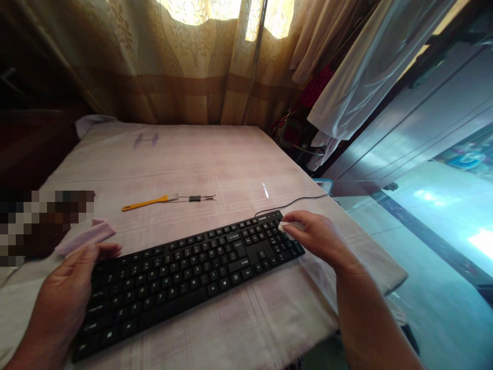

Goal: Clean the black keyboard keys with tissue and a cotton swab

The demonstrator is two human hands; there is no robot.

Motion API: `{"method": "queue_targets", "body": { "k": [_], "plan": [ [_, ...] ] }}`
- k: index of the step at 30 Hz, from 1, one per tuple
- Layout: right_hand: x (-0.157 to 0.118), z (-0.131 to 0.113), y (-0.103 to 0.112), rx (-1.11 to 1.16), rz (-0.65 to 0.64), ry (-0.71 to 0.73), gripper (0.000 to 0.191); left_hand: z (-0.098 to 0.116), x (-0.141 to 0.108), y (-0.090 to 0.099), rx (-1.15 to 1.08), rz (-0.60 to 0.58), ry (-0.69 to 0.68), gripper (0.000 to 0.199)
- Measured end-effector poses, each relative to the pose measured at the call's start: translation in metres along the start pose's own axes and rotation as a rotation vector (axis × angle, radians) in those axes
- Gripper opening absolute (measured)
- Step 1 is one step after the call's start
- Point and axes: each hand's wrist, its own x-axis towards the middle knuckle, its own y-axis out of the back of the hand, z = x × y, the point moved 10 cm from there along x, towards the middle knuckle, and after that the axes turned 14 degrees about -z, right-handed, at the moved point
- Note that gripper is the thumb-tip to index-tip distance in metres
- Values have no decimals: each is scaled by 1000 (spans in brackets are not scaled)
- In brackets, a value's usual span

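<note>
A black keyboard [185,267] lies slanted across the cloth-covered table. My left hand [71,288] grips its left end, the fingers curled over the back corner. At the keyboard's other end, my right hand [314,234] pinches a small white wad [284,226] between thumb and fingertips, against the number-pad keys. Whether the wad is tissue or cotton I cannot tell. Behind the keyboard rest a flat brush [148,202] with a yellow handle and a wire keycap puller [195,198] with a dark grip. A folded pink cloth [87,237] lies just beyond my left hand.
The keyboard's cable [292,201] runs over the table's right edge. A pale checked cloth covers the table [204,154]. Patterned curtains [185,67] hang behind it, and white fabric [358,72] hangs at the right. A blurred-out patch hides part of the left side.
</note>
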Motion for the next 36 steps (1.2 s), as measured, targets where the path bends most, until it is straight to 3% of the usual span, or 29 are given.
{"method": "queue_targets", "body": {
  "k": [5, 9, 16, 29, 32, 36],
  "plan": [
    [3, -70, -28, 34, -101, 292, 10, 16, -19, -17, -151, -45, 160, 39],
    [11, -96, -44, -49, -155, 347, 8, 23, -22, -20, -183, -65, 135, 37],
    [16, -96, -49, -153, -228, 321, 11, 15, -16, -23, -204, -89, 99, 45],
    [14, -58, -29, -258, -215, 178, 12, 15, -17, -23, -205, -85, 86, 55],
    [10, -79, -29, -212, -169, 246, 12, 12, -16, -24, -235, -81, 64, 57],
    [6, -128, -54, -147, -237, 412, 11, 4, -15, -26, -283, -97, 65, 61]
  ]
}}
